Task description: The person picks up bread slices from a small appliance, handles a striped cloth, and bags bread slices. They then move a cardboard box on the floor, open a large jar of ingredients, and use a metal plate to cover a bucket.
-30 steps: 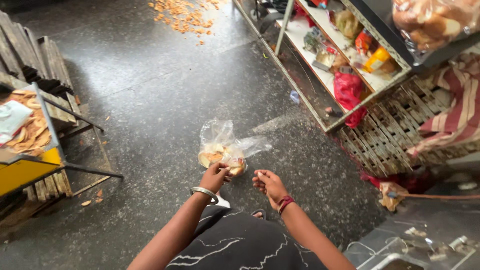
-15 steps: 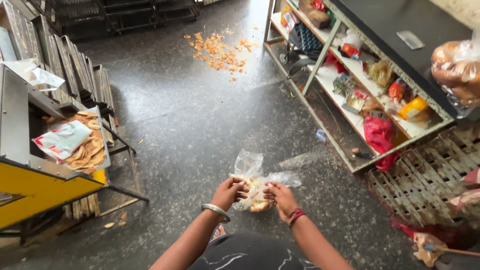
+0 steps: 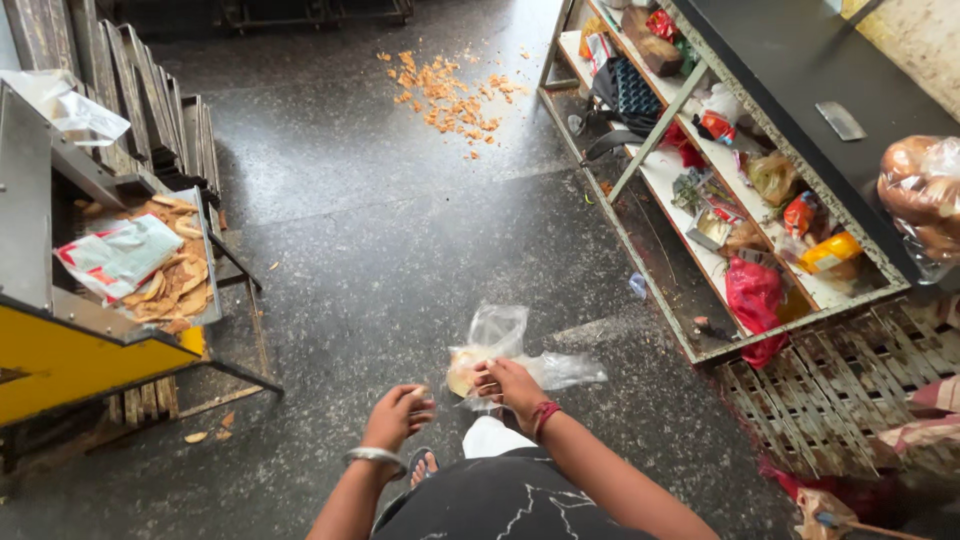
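Observation:
A clear plastic bag [image 3: 500, 345] with pale food pieces at its bottom hangs low over the dark floor, just in front of me. My right hand [image 3: 512, 386] grips the bag at its gathered middle. My left hand [image 3: 398, 415], with a metal bangle on the wrist, is off the bag to its left, fingers curled around a small pale piece. My foot in a sandal shows just below the left hand.
A yellow metal machine [image 3: 70, 350] with a tray of chips [image 3: 165, 275] and a packet stands at left. Metal shelving [image 3: 700, 190] with packets and a red bag lines the right. Spilled chips [image 3: 450, 95] lie on the far floor. Bagged buns [image 3: 925, 195] sit at right.
My left hand has let go of the bag and drawn back to the left with a small piece. The right hand now holds the bag alone. My view has tilted up.

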